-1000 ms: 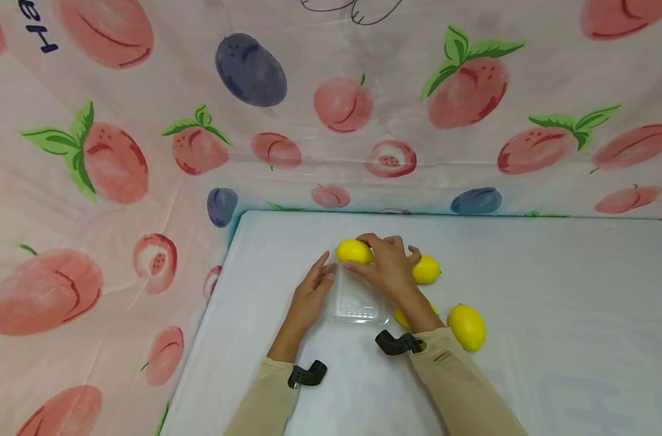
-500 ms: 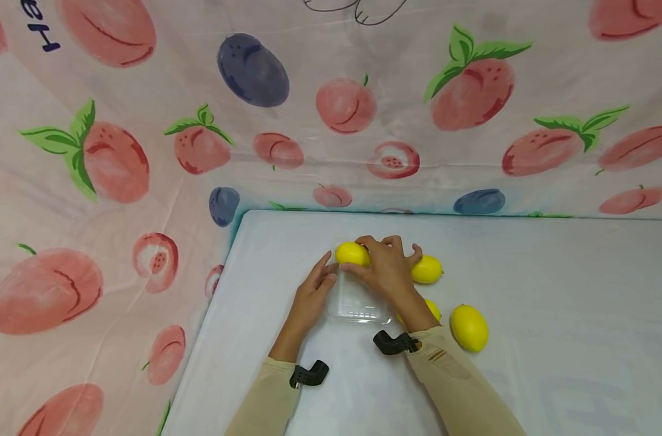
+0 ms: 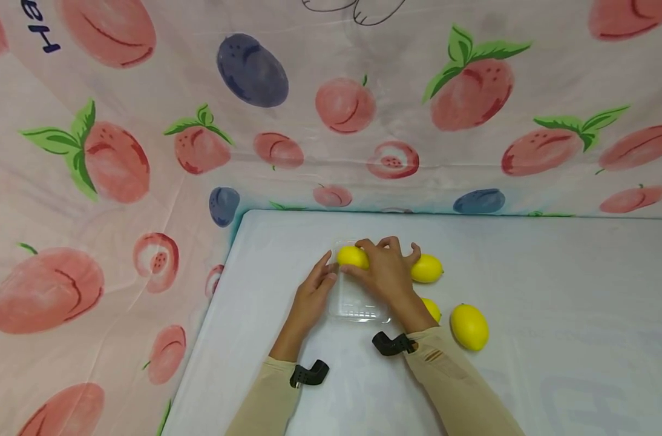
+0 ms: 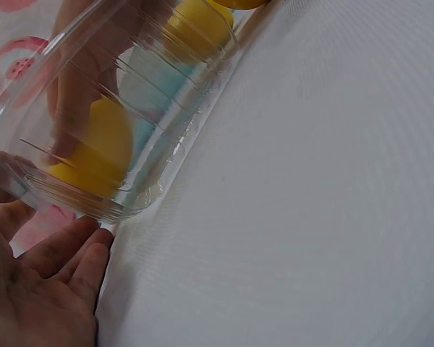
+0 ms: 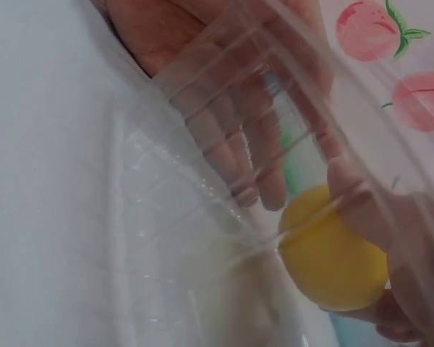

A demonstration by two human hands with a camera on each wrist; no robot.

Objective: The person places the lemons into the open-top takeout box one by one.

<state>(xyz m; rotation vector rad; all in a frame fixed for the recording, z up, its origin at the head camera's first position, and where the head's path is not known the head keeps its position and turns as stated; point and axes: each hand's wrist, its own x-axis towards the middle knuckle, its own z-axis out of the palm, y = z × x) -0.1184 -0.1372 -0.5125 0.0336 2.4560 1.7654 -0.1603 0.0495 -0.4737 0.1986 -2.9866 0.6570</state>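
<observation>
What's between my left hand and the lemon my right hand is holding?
The wall of the clear plastic box: in the left wrist view, the lemon shows through it, with the left hand outside.

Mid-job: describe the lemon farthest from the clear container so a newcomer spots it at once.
On the white table, find the right sleeve. Just right of it lies the lemon. It alone shows whole in the head view; the right hand or forearm partly covers the other three lemons.
</observation>
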